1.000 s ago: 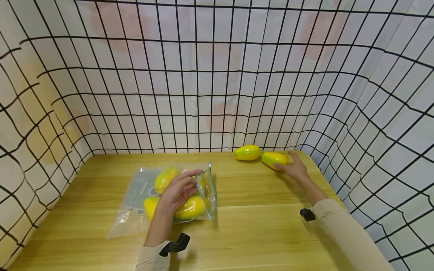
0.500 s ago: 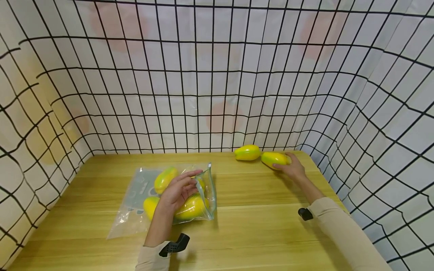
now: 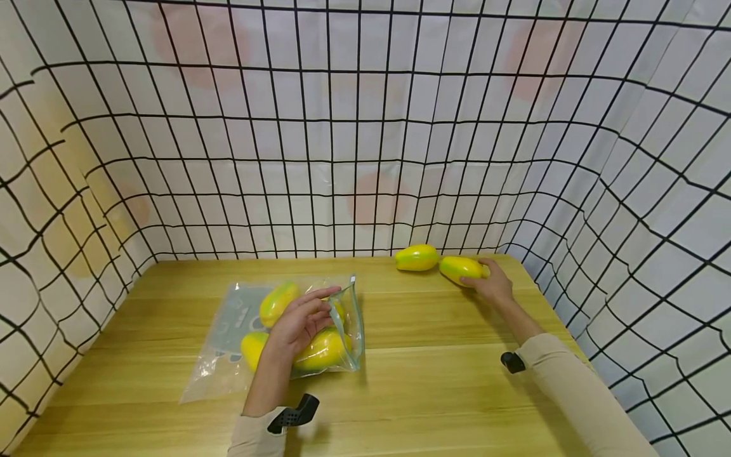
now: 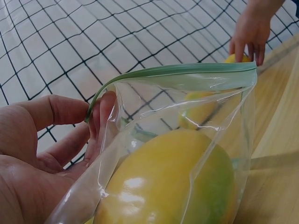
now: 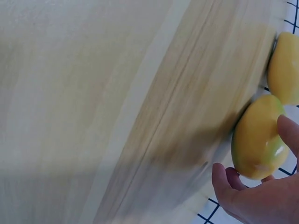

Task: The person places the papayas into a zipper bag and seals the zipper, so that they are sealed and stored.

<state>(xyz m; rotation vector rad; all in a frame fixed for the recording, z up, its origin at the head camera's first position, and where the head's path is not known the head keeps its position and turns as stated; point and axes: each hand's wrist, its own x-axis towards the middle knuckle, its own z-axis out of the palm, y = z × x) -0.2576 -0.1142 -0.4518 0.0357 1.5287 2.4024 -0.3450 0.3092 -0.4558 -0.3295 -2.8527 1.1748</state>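
Observation:
The left hand pinches the green-edged rim of a clear zip bag, its mouth held apart. Several yellow-green papaya-like fruits lie in the bag, one of them close behind the film in the left wrist view. At the back right, the right hand curls its thumb and fingers around the right end of another such fruit, which rests on the table. In the right wrist view this fruit sits between thumb and fingers of the hand.
A second loose fruit lies just left of the gripped one, by the rear grid. Black-lined netting over pale cloth rises behind and on both sides of the wooden table.
The right hand has shifted slightly left and closed in on the end of the fruit. The left hand and the bag are nearly still.

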